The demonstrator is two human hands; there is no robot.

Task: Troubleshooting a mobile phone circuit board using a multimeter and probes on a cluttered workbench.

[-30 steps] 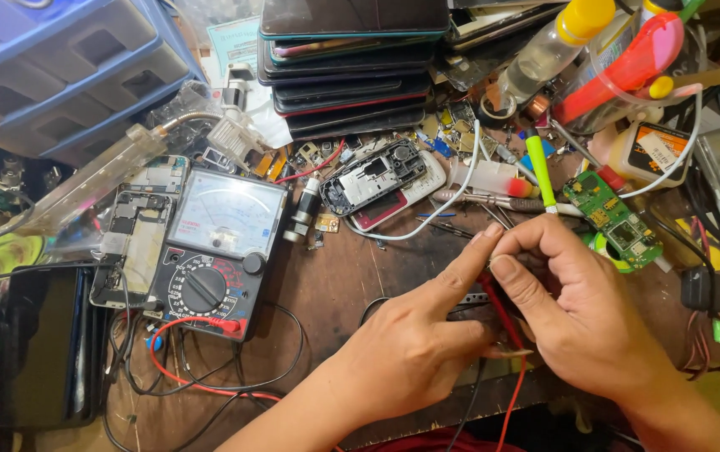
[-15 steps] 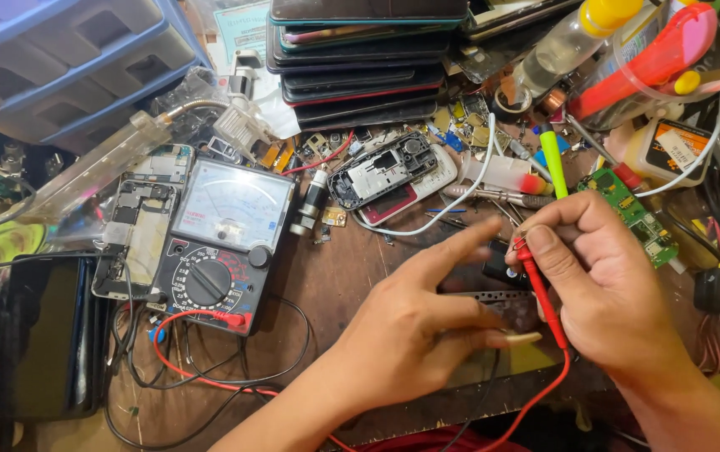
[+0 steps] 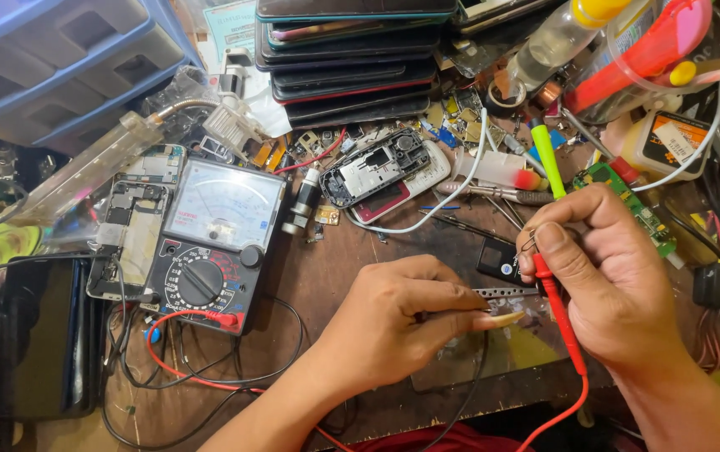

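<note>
The right hand (image 3: 619, 285) has its grip closed on one red test probe (image 3: 557, 305), pinched between thumb and fingers near the tip, the shaft running down across the palm toward 5 o'clock, where its red lead (image 3: 565, 410) loops off the counter's front edge. The probe tip points toward 11 o'clock, at a small black part (image 3: 498, 259) lying just beside the thumb. The left hand (image 3: 393, 322) has its grip curled shut with the fingers pointing toward 3 o'clock, pressing a thin perforated metal strip (image 3: 502, 293) to the counter (image 3: 326, 259); whether it also pinches a second probe I cannot tell. The strip lies between the two hands, touching the left fingertips.

At 9 o'clock from the hands sits one analog multimeter (image 3: 209, 243), black-bodied with a pale needle dial above and a round selector knob below; one red plug and a black lead leave its lower edge and tangle across the counter. Just left of it lies one opened phone board (image 3: 130, 226). At 12 o'clock from the left hand rests one stripped phone shell (image 3: 381, 172), white and red at the rim. Beyond it, a stack of about six phones (image 3: 352, 59) rises. One green circuit board (image 3: 636, 205) shows at 12 o'clock from the right hand, beside one bright green pen (image 3: 547, 155). A blue drawer unit (image 3: 50, 59) fills the 10 o'clock corner.
</note>
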